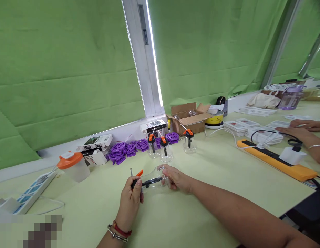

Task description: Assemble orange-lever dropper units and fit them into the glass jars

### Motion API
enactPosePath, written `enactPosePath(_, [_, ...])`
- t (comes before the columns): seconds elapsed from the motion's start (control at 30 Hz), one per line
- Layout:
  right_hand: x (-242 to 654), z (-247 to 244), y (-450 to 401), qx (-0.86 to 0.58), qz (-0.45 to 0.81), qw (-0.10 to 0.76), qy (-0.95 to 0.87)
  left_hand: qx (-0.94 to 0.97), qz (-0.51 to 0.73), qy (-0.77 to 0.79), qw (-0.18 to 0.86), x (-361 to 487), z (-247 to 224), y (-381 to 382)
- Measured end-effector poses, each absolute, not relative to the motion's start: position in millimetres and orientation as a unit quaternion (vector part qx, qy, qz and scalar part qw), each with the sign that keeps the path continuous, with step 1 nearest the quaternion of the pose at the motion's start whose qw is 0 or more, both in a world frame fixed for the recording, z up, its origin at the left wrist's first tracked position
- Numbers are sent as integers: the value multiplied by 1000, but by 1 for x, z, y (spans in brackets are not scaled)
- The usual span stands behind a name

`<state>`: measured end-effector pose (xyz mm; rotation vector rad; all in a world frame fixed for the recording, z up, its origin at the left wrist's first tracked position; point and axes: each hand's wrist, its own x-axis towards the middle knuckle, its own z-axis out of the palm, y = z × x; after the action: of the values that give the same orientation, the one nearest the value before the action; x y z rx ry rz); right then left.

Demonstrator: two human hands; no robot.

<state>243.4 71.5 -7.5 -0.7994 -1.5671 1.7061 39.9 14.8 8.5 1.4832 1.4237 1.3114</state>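
Between my hands, a clear flask-shaped bottle (156,176) lies on its side above the table, with a black stem inside it. My left hand (132,194) is closed round its black cap, from which an orange lever and a thin rod stick out. The fingers of my right hand (176,179) grip the wide base end. Behind, three similar bottles stand upright with black and orange tops: one on the left (153,148), one in the middle (166,153) and one on the right (189,144).
Purple plastic parts (123,148) lie along the wall by small boxes (96,148). An open carton (191,122) stands behind the bottles. Left are an orange-lidded cup (76,168) and a power strip (33,191); right, an orange bar (276,160) and another person's hands (301,132).
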Motion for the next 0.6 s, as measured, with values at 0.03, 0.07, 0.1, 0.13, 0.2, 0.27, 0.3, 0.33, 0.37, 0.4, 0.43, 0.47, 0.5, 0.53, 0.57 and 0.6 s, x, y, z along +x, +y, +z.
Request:
enactPosePath(0.03, [243, -7, 71, -310, 656, 337, -600, 573, 502, 550, 344, 40, 8, 15])
enactPosePath(0.07, [243, -7, 71, -311, 658, 334, -599, 574, 499, 551, 343, 40, 8, 14])
enactPosePath(0.1, [244, -7, 71, -311, 660, 332, -598, 575, 497, 552, 342, 40, 8, 15])
enactPosePath(0.13, [244, -8, 71, -308, 662, 331, -598, 576, 495, 554, 341, 40, 8, 15])
enactPosePath(0.2, [244, -10, 72, -303, 661, 331, -601, 578, 492, 556, 337, 39, 6, 16])
enactPosePath(0.27, [245, -12, 73, -300, 655, 328, -611, 586, 489, 557, 327, 37, 5, 17])
enactPosePath(0.3, [246, -12, 74, -301, 651, 322, -618, 592, 486, 556, 323, 35, 4, 17])
enactPosePath(0.33, [248, -12, 75, -303, 646, 313, -627, 598, 483, 554, 318, 33, 3, 18])
enactPosePath(0.37, [250, -12, 76, -306, 638, 304, -638, 604, 481, 553, 313, 31, 2, 19])
enactPosePath(0.4, [252, -11, 77, -309, 623, 301, -652, 609, 479, 553, 306, 29, 1, 20])
enactPosePath(0.43, [254, -9, 77, -314, 598, 305, -672, 613, 479, 556, 294, 27, 0, 21])
enactPosePath(0.47, [256, -7, 77, -320, 560, 317, -695, 616, 479, 560, 280, 26, 0, 21])
enactPosePath(0.5, [257, -4, 75, -325, 511, 333, -723, 619, 478, 565, 263, 25, -1, 22])
enactPosePath(0.53, [258, -2, 73, -327, 451, 348, -754, 622, 477, 571, 243, 25, -1, 22])
enactPosePath(0.57, [257, 1, 71, -326, 384, 359, -785, 628, 474, 575, 225, 25, -1, 22])
enactPosePath(0.6, [256, 3, 67, -321, 317, 362, -816, 634, 471, 577, 208, 26, -1, 22])
